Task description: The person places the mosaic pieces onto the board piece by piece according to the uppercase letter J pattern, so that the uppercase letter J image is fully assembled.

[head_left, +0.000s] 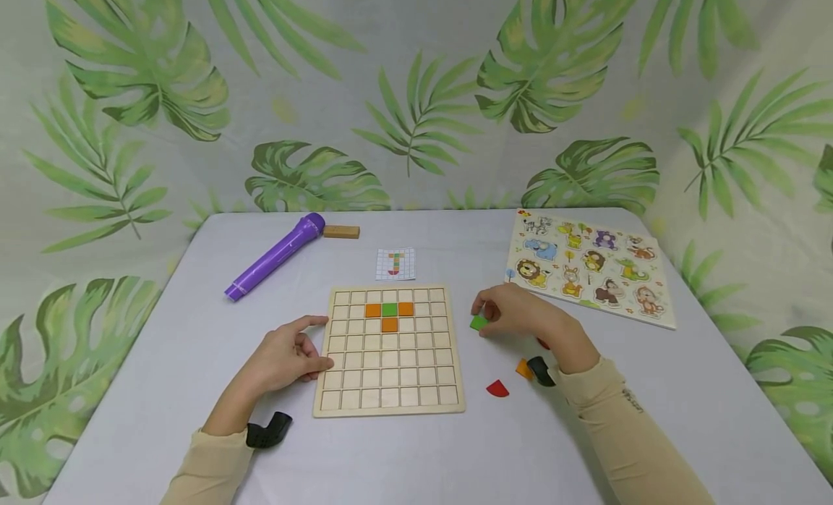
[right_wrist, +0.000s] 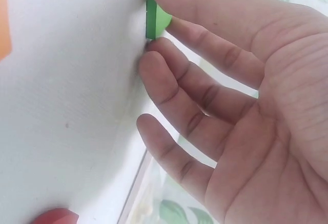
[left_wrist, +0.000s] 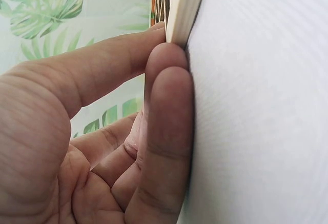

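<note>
A square wooden grid board [head_left: 389,380] lies on the table, with orange tiles [head_left: 389,325] and a green tile [head_left: 389,310] set in its upper cells. My left hand [head_left: 286,354] holds the board's left edge; in the left wrist view the thumb reaches onto the board's edge [left_wrist: 180,16] and curled fingers press its side. Right of the board, my right hand [head_left: 514,311] pinches another green tile [head_left: 478,322] at table level. The right wrist view shows that green tile [right_wrist: 151,16] between thumb and fingers. A red quarter-round piece [head_left: 497,388] lies nearer me.
Behind the board lies a pattern card [head_left: 395,264]. A purple toy microphone [head_left: 276,256] and a small wooden block [head_left: 341,232] are at back left. An animal puzzle board [head_left: 588,266] occupies the back right. An orange piece [head_left: 523,369] sits by my right wrist, a red piece [head_left: 543,343] partly hidden.
</note>
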Demonstrator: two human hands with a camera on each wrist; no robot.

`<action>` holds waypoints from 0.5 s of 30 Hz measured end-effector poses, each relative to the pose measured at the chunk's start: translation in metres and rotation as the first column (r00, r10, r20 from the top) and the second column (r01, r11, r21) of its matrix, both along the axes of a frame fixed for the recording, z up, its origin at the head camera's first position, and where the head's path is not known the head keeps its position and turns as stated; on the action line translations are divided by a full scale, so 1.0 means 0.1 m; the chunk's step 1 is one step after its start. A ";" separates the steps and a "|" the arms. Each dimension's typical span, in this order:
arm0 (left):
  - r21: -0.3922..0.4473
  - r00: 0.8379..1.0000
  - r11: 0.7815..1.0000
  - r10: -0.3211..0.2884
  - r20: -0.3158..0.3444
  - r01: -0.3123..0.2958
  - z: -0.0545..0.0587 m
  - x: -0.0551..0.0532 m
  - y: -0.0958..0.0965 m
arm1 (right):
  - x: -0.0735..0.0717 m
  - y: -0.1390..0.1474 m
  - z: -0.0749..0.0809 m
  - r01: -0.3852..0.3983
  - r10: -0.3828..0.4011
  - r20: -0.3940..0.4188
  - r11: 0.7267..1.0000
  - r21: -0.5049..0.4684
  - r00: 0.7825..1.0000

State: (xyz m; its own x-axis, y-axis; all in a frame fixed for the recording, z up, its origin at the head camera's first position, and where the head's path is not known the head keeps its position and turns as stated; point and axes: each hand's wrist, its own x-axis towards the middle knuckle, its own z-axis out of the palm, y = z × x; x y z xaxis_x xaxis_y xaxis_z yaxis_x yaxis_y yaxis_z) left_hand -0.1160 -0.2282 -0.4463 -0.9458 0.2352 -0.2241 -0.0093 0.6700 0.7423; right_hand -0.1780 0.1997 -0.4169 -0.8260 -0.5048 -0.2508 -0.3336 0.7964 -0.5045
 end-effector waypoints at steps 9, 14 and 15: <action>0.007 1.000 1.000 0.005 0.011 -0.005 0.00 0.00 0.01 | -0.01 -0.03 -0.02 0.005 -0.005 -0.013 1.000 -0.020 1.000; 0.007 1.000 1.000 0.007 0.008 -0.007 0.00 0.00 0.00 | -0.01 -0.08 0.02 -0.014 0.013 -0.037 0.999 -0.042 0.999; 0.009 1.000 1.000 0.007 0.007 -0.008 0.00 0.00 0.00 | -0.01 -0.09 0.04 -0.018 0.016 -0.040 0.999 -0.048 0.999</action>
State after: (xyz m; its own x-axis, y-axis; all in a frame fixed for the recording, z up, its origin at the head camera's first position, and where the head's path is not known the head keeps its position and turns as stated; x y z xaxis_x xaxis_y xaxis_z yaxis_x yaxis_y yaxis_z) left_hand -0.1156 -0.2286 -0.4462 -0.9458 0.2302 -0.2290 -0.0199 0.6630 0.7484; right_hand -0.1786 0.1905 -0.4131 -0.8259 -0.5298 -0.1929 -0.3675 0.7653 -0.5285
